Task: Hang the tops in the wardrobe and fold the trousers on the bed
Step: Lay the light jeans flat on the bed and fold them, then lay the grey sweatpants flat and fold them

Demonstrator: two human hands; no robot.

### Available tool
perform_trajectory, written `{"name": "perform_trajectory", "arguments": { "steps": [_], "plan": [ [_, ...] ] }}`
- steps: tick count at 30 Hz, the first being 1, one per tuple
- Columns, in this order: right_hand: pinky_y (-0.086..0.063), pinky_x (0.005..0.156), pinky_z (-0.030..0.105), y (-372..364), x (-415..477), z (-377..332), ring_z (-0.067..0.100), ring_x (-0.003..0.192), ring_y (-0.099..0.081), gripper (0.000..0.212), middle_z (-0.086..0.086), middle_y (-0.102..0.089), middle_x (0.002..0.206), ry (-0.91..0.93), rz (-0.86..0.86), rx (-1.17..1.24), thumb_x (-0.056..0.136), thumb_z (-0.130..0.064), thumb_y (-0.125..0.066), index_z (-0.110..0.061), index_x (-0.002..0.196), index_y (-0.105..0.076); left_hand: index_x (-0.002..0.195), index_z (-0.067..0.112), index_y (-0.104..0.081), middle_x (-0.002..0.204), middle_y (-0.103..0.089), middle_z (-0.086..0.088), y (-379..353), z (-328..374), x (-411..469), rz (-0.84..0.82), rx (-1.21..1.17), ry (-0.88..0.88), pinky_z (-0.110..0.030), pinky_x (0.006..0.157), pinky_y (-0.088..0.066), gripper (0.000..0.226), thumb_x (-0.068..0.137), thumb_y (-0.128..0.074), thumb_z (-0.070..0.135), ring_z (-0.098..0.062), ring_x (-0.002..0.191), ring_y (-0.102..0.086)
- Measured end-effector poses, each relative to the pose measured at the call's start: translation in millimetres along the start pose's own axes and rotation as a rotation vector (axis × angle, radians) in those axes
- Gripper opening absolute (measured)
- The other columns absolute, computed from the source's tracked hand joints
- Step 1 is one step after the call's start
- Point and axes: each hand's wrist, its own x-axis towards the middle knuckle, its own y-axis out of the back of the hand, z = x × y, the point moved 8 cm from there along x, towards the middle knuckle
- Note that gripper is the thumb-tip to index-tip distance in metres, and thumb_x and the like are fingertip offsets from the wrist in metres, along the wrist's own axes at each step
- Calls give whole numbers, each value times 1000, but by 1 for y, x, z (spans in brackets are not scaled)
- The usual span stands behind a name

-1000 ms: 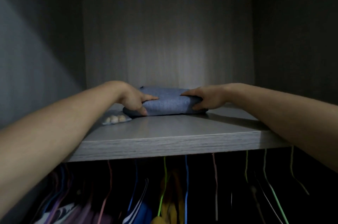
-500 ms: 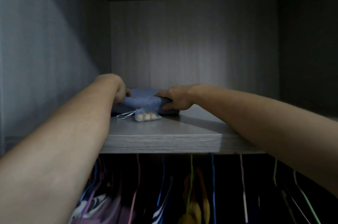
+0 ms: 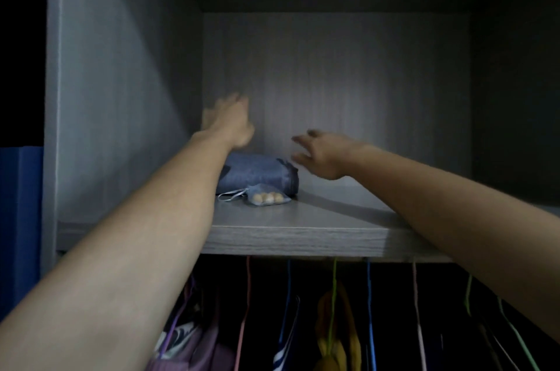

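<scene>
Folded blue trousers (image 3: 257,173) lie on the wardrobe's upper shelf (image 3: 297,238), near its left wall. My left hand (image 3: 231,120) hovers above them, blurred, fingers spread, holding nothing. To the right of the trousers, my right hand (image 3: 322,154) is lifted off them with its fingers loosely spread and empty. Below the shelf, tops hang on coloured hangers (image 3: 333,289).
A small mesh sachet (image 3: 265,198) with round beads lies in front of the trousers, its string trailing left. The shelf's right part is bare wood. The wardrobe's left wall (image 3: 115,116) stands close to my left arm.
Both hands have let go of the folded trousers and lifted away, the left one upward. The trousers now rest further left on the shelf, behind the sachet.
</scene>
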Motion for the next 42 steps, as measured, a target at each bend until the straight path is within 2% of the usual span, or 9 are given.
{"name": "perform_trajectory", "arguments": {
  "steps": [4, 8, 13, 19, 25, 29, 32, 36, 42],
  "plan": [
    [-41, 106, 53, 45, -45, 55, 38, 142, -34, 63, 12, -20, 163, -168, 215, -222, 103, -58, -27, -25, 157, -20, 152, 16, -33, 161, -25, -9, 59, 57, -24, 411, -101, -221, -47, 114, -26, 62, 91, -45, 11, -30, 146, -25],
    [-43, 105, 53, 56, -93, 99, 39, 141, -35, 65, 14, -21, 162, -305, 275, -276, 101, -59, -30, -25, 156, -22, 153, 16, -28, 163, -20, -12, 61, 97, -39, 407, -33, -298, -49, 116, -24, 57, 97, -39, 22, -31, 147, -21],
    [-40, 105, 52, 83, -161, 120, 39, 142, -34, 64, 16, -21, 163, -306, 339, -315, 101, -58, -33, -23, 155, -26, 155, 16, -24, 164, -12, -15, 70, 127, -68, 361, 19, -321, -53, 118, -19, 58, 102, -32, 39, -34, 149, -15],
    [-39, 105, 53, 115, -307, 141, 40, 142, -34, 58, 19, -28, 160, -285, 508, -360, 102, -48, -39, -20, 152, -35, 154, 14, -27, 163, -16, -17, 85, 201, -165, 397, -255, -289, -53, 118, -17, 63, 100, -31, 46, -35, 149, -15],
    [-29, 117, 51, 86, -520, 178, 39, 146, -30, 55, 22, -29, 159, -306, 573, -469, 101, -43, -41, -16, 149, -43, 154, 12, -30, 162, -18, -17, 59, 357, -323, 376, -655, -315, -50, 120, -17, 61, 102, -32, 44, -34, 150, -15],
    [-25, 119, 52, 57, -681, 220, 39, 148, -26, 54, 24, -27, 159, -367, 498, -547, 102, -38, -43, -14, 151, -42, 152, 7, -32, 160, -18, -26, 51, 484, -437, 419, -831, -419, -55, 120, -12, 60, 102, -41, 37, -39, 149, -14],
    [-21, 121, 52, 31, -813, 256, 37, 150, -21, 59, 23, -21, 162, -541, 296, -562, 102, -39, -43, -14, 154, -34, 150, 3, -35, 157, -20, -30, 57, 581, -513, 365, -928, -577, -58, 119, -12, 60, 100, -45, 35, -43, 148, -16],
    [-18, 122, 52, 6, -993, 288, 36, 152, -15, 65, 21, -14, 164, -824, 46, -591, 100, -41, -47, -14, 156, -29, 153, 5, -30, 160, -15, -28, 44, 698, -610, 174, -986, -800, -59, 119, -12, 64, 99, -44, 37, -40, 150, -11],
    [-20, 121, 55, 3, -1214, 295, 37, 151, -15, 75, 22, -11, 164, -1320, -131, -571, 95, -42, -53, -10, 156, -25, 156, 9, -22, 163, -6, -21, -5, 842, -750, -211, -1040, -1045, -62, 118, -9, 70, 98, -33, 47, -37, 151, -5]
  ]
}}
